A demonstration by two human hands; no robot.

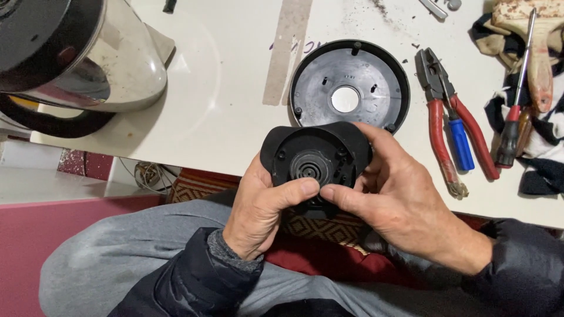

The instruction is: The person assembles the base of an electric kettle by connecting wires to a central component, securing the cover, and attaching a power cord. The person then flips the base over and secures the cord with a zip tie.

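Both hands hold a black plastic part with a round ribbed centre, just off the white table's front edge, above my lap. My left hand grips it from the left and below, thumb pressed on its lower face. My right hand grips the right side, its thumb tip meeting the left thumb. Beyond it on the table lies a round black base cover, inside up, with a hole in its middle. A steel kettle lies tilted at the far left.
Red-handled pliers lie right of the cover with a blue-handled tool across them. Further right, a red and black screwdriver and a paintbrush rest on a striped cloth. A tape strip sticks to the white table.
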